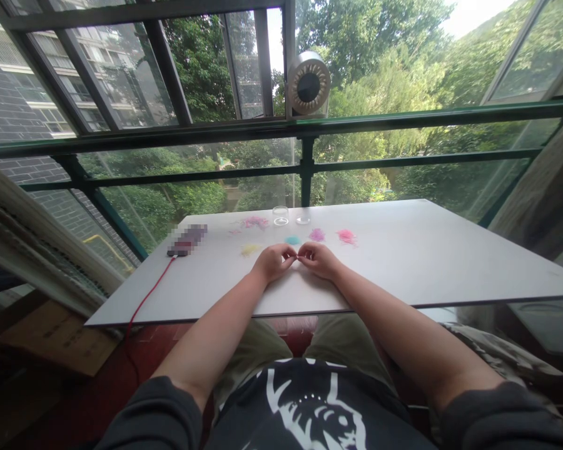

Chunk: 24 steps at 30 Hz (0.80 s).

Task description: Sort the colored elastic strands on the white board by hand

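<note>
1. The left hand and right hand meet fingertip to fingertip above the table, near its front edge. Both have curled fingers and closed pinches, apparently gripping one tiny reddish bit between them.
2. To do this well, pinch lightly with thumb and fingertip, rest the wrists for steadiness, and keep the knuckles clear of the teal pile just beyond.
3. Pull or turn gently; so fine a piece would probably slip or bend under force.
4. The bit's direction is too small to read. Its long axis, judging by the hands, may run left to right.
5. Strands in the pink pile and purple pile seem to share no single direction.
</note>
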Available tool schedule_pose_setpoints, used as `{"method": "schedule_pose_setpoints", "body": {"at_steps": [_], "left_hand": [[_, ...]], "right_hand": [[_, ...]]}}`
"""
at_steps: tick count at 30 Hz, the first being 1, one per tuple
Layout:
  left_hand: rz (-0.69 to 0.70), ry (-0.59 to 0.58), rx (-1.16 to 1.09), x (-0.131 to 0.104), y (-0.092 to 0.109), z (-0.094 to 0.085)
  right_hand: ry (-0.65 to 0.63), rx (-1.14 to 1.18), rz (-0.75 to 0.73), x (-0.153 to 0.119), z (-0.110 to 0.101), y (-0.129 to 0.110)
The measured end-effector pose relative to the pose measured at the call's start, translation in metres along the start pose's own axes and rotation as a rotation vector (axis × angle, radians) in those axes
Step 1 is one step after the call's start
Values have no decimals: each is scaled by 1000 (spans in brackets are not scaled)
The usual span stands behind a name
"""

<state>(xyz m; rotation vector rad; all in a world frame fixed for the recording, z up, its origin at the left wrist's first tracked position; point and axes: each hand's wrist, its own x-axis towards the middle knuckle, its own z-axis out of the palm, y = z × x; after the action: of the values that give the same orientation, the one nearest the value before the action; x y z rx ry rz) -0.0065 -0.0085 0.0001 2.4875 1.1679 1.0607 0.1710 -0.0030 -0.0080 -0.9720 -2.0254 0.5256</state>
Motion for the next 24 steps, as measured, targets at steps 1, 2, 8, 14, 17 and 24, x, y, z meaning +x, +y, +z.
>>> {"method": "schedule_pose_setpoints", "body": {"at_steps": [1, 2, 8, 14, 17, 24], "left_hand": [[1, -4, 0, 0, 0, 0], [3, -8, 0, 0, 0, 0], [17, -24, -1, 0, -1, 1], [-11, -10, -16, -1, -1, 1], [-30, -3, -16, -1, -1, 0], [-49, 17, -14, -1, -1, -1]], "right_hand": [[2, 4, 3, 0, 0, 0], [0, 8, 4, 0, 0, 1], [-15, 44, 20, 1, 0, 3], [18, 96, 59, 2, -3, 3], [45, 121, 79, 2, -5, 4], [60, 145, 90, 2, -6, 5]]}}
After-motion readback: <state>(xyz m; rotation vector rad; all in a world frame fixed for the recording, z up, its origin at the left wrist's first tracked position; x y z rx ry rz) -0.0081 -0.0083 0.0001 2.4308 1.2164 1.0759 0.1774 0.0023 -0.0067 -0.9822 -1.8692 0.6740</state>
